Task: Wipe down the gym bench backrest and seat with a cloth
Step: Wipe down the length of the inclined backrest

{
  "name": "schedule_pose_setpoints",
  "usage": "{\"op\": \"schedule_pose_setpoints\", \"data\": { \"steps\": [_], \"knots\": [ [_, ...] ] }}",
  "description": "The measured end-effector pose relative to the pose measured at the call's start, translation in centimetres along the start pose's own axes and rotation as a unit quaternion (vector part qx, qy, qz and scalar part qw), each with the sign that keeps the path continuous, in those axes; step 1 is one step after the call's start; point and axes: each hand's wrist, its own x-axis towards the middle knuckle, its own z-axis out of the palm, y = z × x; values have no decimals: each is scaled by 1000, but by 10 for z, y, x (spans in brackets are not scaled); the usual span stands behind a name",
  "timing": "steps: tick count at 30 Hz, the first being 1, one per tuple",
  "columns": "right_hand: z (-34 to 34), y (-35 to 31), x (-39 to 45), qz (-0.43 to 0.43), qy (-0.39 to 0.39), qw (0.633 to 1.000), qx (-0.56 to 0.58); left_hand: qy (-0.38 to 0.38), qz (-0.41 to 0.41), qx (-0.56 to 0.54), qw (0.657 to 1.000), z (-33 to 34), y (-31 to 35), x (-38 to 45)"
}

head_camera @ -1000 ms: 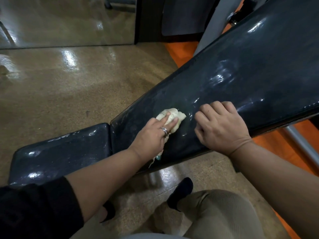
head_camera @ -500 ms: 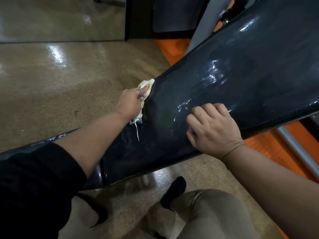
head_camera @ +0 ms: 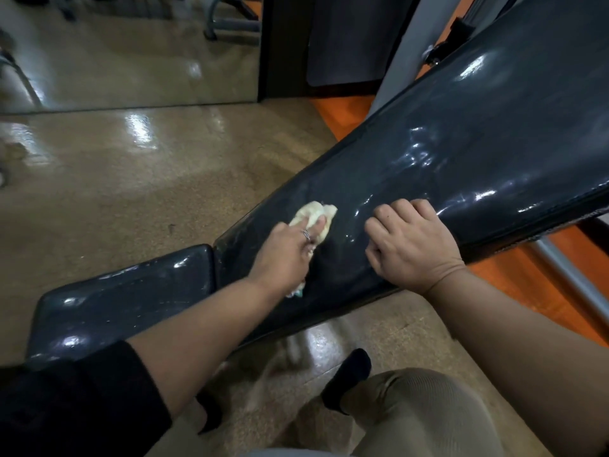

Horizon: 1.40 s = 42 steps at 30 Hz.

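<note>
Hiding most of the cloth [head_camera: 314, 211], left grip [head_camera: 283, 255] clutches it on backrest [head_camera: 461, 143]; right grip [head_camera: 415, 245] curled closed.

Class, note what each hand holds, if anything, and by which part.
The left hand holds the cloth by its bunched middle, pressed on the backrest. The right hand holds nothing; curled, it rests there.
</note>
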Motion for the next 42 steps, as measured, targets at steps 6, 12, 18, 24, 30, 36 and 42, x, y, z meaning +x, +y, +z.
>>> {"op": "schedule_pose_setpoints", "data": {
  "steps": [6, 12, 18, 24, 30, 36, 42],
  "knots": [
    [-4, -2, -1, 20, -25, 999, 1, -37, 105, 39, 993, 5, 18, -65],
    [-19, -6, 3, 34, -91, 995, 2, -137, 75, 144, 977, -4, 23, -88],
    [-25, -23, 3, 23, -127, 991, 41, -144, 32, 182, 972, -5, 16, -96],
    [-11, -49, 1, -48, -155, 986, 50, -130, 23, 171, 977, 2, 4, -101],
    [5, -54, 3, -57, -113, 991, 41, -105, 12, 148, 983, 3, -1, -87],
    [11, -52, 1, -58, -93, 992, 56, -44, -17, 93, 995, -3, -15, -55],
    [17, -53, 0, -42, -77, 994, 58, -28, -109, 44, 993, 2, -45, -15]
  ]
}}
